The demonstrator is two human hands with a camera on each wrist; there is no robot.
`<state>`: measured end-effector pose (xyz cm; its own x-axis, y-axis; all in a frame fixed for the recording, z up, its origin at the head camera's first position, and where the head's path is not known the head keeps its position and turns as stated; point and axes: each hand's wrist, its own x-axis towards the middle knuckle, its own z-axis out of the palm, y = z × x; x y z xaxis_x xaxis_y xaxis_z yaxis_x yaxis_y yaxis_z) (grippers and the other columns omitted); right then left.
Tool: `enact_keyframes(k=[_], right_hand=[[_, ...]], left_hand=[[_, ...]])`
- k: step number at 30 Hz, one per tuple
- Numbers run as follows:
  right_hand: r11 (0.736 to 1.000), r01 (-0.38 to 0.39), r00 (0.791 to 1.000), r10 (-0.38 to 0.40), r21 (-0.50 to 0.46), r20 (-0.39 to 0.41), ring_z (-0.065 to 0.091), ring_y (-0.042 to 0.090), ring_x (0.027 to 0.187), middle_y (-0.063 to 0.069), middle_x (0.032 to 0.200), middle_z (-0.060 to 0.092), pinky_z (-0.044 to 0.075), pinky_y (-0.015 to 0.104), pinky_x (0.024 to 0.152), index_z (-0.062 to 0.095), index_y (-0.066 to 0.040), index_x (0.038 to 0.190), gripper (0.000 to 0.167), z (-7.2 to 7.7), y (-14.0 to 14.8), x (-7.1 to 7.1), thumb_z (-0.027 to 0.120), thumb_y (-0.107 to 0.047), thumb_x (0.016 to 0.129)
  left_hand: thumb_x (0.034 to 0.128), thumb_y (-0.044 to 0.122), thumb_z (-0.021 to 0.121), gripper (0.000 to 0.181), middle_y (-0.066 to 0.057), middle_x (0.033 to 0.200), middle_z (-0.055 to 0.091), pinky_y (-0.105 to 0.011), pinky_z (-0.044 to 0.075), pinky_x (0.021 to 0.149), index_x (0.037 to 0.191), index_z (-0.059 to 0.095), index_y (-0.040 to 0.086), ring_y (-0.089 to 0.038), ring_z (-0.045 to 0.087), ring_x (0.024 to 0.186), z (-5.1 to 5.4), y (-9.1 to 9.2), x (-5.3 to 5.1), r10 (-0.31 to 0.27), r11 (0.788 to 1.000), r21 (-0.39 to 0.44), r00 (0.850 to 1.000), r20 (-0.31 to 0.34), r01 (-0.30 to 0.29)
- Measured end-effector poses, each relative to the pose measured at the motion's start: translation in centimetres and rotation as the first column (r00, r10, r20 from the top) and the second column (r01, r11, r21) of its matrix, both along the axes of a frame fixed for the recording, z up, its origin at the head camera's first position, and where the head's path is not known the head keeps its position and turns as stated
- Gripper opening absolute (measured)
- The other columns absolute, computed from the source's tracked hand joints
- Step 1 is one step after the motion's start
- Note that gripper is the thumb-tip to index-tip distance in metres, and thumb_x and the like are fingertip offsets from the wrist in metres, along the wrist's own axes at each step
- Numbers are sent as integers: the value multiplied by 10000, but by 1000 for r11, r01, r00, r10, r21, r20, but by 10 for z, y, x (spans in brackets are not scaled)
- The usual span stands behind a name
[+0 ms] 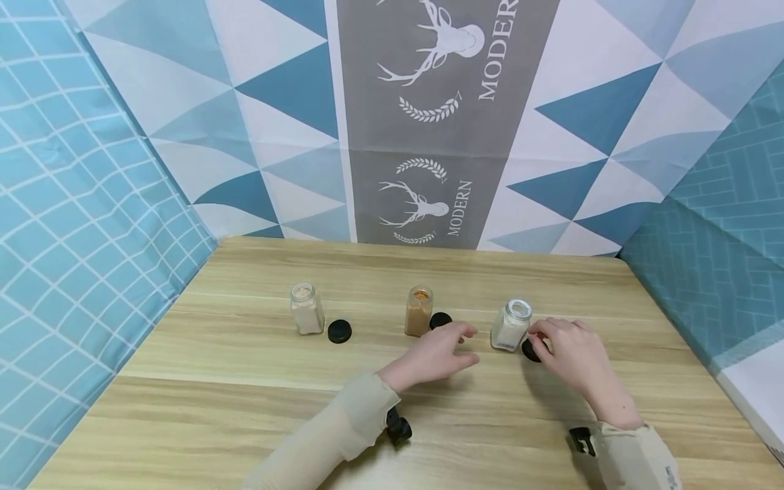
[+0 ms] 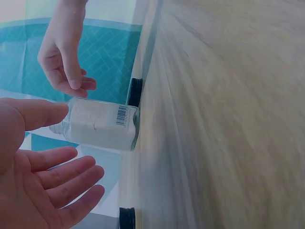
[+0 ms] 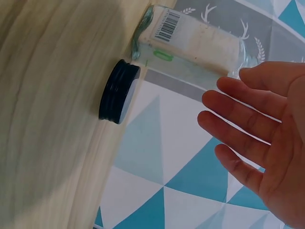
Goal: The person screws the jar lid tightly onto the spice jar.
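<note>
A square glass jar of pale powder (image 1: 510, 330) stands uncapped on the right, its barcode showing in the left wrist view. Beside its base lies a black lid (image 3: 116, 93), pale inside facing up. My right hand (image 1: 574, 361) hovers over that lid with loosely bent fingers, apart from it in the right wrist view. To the jar's left, my left hand (image 1: 431, 355) is held in the air, thumb and fingers spread and nothing between them. Behind it stand an open jar of orange-brown powder (image 1: 419, 313) and a partly hidden black lid (image 1: 440, 320).
Farther left are another open jar of pale powder (image 1: 307, 312) and its neighbouring black lid (image 1: 339, 331). The wooden table (image 1: 245, 408) meets patterned cloth (image 1: 422, 136) at the back and both sides. A white box-like edge (image 1: 756, 395) borders the right.
</note>
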<state>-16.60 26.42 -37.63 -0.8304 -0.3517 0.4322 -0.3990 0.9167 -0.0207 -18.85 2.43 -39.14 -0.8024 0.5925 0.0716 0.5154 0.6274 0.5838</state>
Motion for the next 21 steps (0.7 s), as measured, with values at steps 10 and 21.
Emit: enact_keyframes(k=[10, 21], right_hand=[[999, 37, 997, -36, -15, 61, 628, 233, 744, 25, 821, 672, 460, 465, 722, 678, -115, 846, 90, -4, 4, -4, 639, -185, 804], [995, 95, 964, -91, -2, 250, 585, 379, 951, 169, 1055, 627, 448, 537, 743, 633, -46, 1063, 297, -12, 9, -7, 628, -230, 830]], left_hand=[[867, 332, 595, 508, -15, 1272, 533, -215, 450, 847, 1304, 462, 109, -126, 559, 1069, -6, 14, -5, -15, 1000, 22, 998, 68, 13], [843, 341, 623, 626, -61, 1307, 481, -230, 414, 923, 1352, 392, 61, -127, 502, 1112, -16, 30, -7, -7, 1000, 16, 998, 56, 6]])
